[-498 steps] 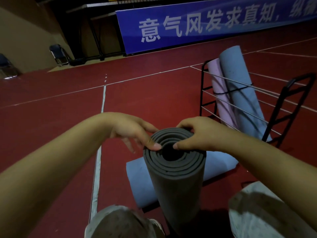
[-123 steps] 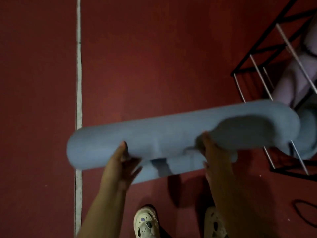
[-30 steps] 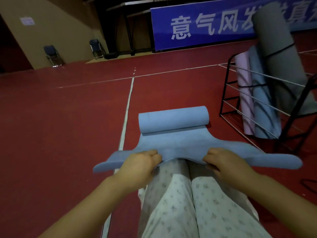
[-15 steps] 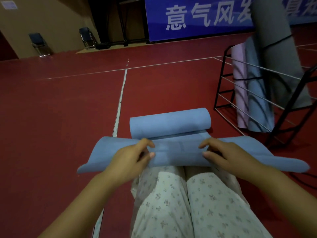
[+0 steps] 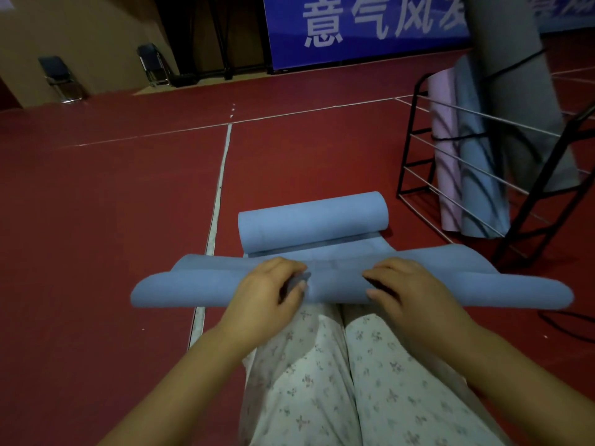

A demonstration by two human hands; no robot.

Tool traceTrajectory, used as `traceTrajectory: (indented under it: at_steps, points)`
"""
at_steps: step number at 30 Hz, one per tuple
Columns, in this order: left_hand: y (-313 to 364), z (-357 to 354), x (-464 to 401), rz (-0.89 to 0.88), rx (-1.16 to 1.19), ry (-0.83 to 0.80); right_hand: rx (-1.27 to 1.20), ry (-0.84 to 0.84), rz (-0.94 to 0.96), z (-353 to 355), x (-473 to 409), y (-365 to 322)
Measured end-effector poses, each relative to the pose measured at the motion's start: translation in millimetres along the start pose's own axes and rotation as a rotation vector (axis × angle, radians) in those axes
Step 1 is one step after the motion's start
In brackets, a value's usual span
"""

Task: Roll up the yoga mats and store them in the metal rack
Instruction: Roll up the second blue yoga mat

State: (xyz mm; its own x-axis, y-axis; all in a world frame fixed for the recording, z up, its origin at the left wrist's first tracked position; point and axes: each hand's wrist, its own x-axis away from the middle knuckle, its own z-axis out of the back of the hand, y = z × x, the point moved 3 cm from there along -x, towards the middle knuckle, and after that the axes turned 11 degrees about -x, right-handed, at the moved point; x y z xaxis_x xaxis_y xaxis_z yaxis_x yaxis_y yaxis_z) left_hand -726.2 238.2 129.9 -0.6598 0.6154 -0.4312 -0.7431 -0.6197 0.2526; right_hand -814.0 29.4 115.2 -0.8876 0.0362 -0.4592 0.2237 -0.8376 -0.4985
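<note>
Both hands' fingers (image 5: 289, 270) curled gripping blue mat (image 5: 199, 284)

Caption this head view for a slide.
Both hands roll a soft blue foam yoga mat beside the metal rack.

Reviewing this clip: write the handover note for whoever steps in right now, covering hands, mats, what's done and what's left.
Left hand and right hand: both gripping the near end of the blue mat, which is curled into a starting roll over the lap.
Its far end lies on the floor, rolled.
Metal rack, at right: holds pink, blue and grey rolled mats.
Left: finish rolling this mat and rack it.
</note>
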Motion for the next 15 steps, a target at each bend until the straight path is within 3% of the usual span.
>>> traceTrajectory:
  at_steps: [5, 8, 15]
  points:
    - [-7, -5, 3, 0.077, 0.104, -0.103, -0.236, -0.131, -0.168, 6, 2, 19]
    - [-9, -10, 9, 0.107, 0.155, -0.113, -0.310, -0.122, -0.203, 1, 16, 18]
    - [12, -4, 34, -0.070, 0.141, -0.020, -0.316, -0.038, -0.127, 9, 40, 3]
